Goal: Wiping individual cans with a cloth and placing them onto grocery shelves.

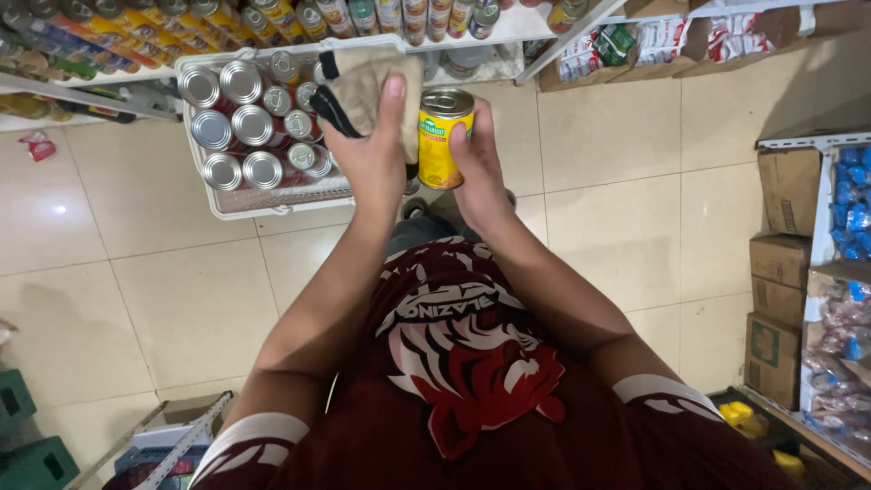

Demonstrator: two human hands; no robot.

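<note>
The right hand (pixel 481 172) is wrapped around a yellow can (pixel 443 138), held upright above the floor (pixel 617 218); the left hand (pixel 376 150) grips a beige cloth (pixel 372 86) pressed just beside the can's top. Wiping looks like the step in hand — best done with the can kept steady and turned slowly so the cloth meets the lid and the whole side. Just beyond, a white basket (pixel 272 207) holds silver-topped cans (pixel 249 122), below a stocked shelf (pixel 508 25).

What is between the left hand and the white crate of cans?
In the head view, a beige cloth lies between them: the left hand holds it in front of the white crate, beside the yellow can.
</note>
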